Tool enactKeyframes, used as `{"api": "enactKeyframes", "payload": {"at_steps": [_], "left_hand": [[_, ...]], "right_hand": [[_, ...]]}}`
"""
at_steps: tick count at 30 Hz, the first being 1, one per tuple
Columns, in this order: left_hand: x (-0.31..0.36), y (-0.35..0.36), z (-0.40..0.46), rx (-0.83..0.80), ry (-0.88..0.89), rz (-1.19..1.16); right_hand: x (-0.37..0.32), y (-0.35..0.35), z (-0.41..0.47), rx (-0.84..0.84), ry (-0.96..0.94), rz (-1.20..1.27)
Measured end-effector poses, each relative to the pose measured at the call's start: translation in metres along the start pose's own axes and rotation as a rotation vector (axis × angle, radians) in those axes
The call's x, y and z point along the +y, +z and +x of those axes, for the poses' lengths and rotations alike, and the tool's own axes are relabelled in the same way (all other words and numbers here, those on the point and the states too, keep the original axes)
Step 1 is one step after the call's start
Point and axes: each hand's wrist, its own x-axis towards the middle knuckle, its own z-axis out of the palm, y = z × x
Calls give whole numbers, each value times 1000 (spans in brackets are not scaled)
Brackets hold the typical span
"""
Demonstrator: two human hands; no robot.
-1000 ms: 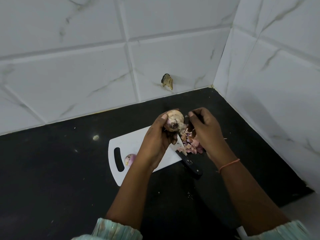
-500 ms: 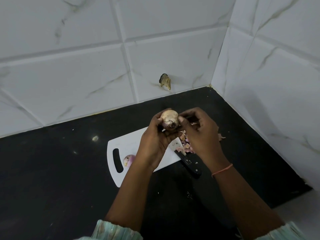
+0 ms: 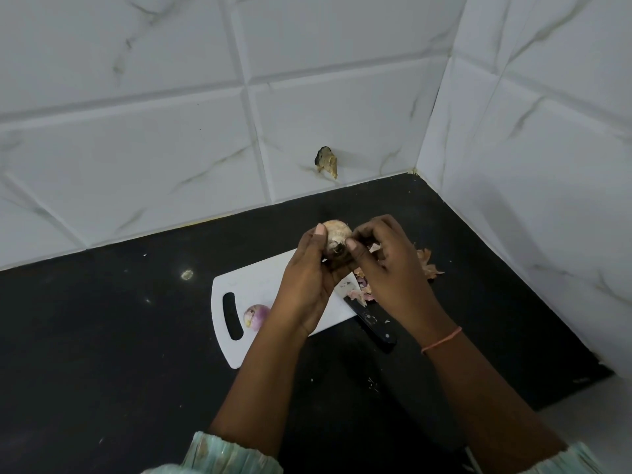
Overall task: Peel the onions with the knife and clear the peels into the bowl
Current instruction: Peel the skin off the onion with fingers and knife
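My left hand (image 3: 307, 285) grips a pale, papery onion (image 3: 337, 234) above the white cutting board (image 3: 266, 278). The thumb and fingers of my right hand (image 3: 386, 268) pinch the skin at the onion's dark root end. A peeled purple onion (image 3: 255, 315) lies on the board beside its handle slot. The black-handled knife (image 3: 372, 325) rests at the board's right edge, its blade partly under my hands. Loose peels (image 3: 362, 292) lie by the knife and more peels (image 3: 429, 265) on the counter to the right. No bowl is in view.
The black countertop (image 3: 102, 336) ends in a white-tiled corner at the back and right. A dry scrap (image 3: 326, 161) sticks to the back wall tile. Small crumbs dot the counter near the front.
My right hand came back from the peel pile to the onion and now pinches its skin. The onion has turned a little in my left hand.
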Motion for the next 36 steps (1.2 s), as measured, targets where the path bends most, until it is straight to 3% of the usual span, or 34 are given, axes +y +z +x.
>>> {"api": "enactKeyframes", "payload": {"at_steps": [5,11,14,16,19,23,36], "left_hand": [[1,-3,2,-6,-15,17],[2,-4,4,-4,-46,-120],[2,-7,7,14,-98,-222],[0,-7,7,-4,-83,-166],[0,-6,5,-45,-16,-48],[0,-4,3,-81,56,26],[-4,-7,3,-109,85,81]], "right_hand": [[13,-16,9,158,64,-67],[40,-26,7,205,161,-313],[30,-22,0,270,25,-212],[17,-15,-4,215,-42,-75],[6,-4,-7,121,-70,8],[7,-1,-5,191,8,67],[6,-2,-5,205,-40,-9]]}}
